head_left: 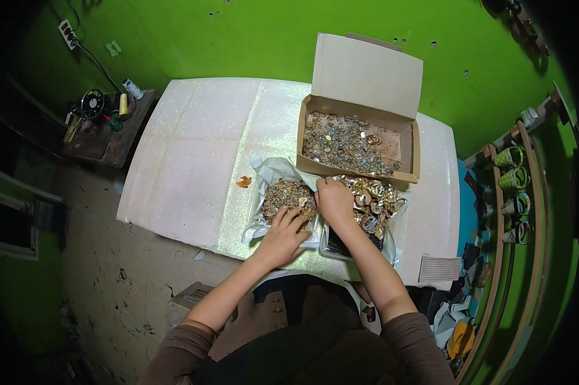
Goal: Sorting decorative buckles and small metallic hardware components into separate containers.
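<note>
My left hand (282, 240) lies with fingers spread over a pile of small shiny metal pieces (285, 191) in a tray lined with white paper (272, 166). My right hand (336, 201) is closed between that tray and a second one, close to the paper's corner; its curled fingers hide whatever they hold. Larger gold and silver metal pieces (374, 196) fill the second tray (338, 251), which also has white paper at its right side. Dark pieces (341, 242) lie at its near end.
Behind the trays stands an open cardboard box (416, 147) with many small metal pieces. An orange-brown scrap (244, 182) lies left of the trays on the white sparkly table (180, 160). Thread spools (133, 88) stand on a side table; a wooden rack (538, 256) is at right.
</note>
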### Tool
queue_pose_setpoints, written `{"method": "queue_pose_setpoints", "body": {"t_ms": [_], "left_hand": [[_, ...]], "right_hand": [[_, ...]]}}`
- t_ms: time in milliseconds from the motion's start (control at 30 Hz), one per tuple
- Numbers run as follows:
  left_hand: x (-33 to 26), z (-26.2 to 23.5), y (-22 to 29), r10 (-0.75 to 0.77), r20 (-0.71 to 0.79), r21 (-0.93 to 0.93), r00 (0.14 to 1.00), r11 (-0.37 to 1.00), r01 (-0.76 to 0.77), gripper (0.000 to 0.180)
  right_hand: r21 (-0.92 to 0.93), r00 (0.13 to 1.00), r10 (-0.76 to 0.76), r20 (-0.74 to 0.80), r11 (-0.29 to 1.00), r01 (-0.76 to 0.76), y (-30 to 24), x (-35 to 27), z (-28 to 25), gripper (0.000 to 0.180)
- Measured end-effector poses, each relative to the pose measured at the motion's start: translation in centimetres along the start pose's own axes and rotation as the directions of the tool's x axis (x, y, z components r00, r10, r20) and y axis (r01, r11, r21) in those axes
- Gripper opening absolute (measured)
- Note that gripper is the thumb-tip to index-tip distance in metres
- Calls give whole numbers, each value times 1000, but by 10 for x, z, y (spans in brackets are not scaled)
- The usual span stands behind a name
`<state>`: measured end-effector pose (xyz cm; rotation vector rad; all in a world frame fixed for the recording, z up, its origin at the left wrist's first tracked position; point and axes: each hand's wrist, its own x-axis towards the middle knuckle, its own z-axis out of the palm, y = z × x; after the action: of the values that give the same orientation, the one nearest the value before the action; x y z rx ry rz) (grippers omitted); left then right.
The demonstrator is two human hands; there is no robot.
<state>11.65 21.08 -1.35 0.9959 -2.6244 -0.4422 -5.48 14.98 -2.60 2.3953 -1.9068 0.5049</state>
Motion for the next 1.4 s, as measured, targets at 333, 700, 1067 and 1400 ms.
{"method": "queue_pose_setpoints", "body": {"t_ms": [333, 700, 1067, 1400], "left_hand": [[-25, -5, -2, -115, -245, -140, 963, 987, 83, 24], [-27, -2, -1, -180, -290, -235, 940, 965, 113, 22], [-15, -9, 6, -143, -102, -247, 984, 962, 114, 19], [-15, -7, 4, -135, -106, -222, 985, 969, 109, 20]], "right_hand": [[181, 985, 59, -160, 983, -30, 4, 9, -13, 11], [156, 997, 69, -21, 986, -65, 12, 15, -21, 15], [72, 987, 55, 152, 995, -66, -5, -31, -50, 19], [-49, 905, -39, 423, 997, 66, -22, -27, -29, 17]]}}
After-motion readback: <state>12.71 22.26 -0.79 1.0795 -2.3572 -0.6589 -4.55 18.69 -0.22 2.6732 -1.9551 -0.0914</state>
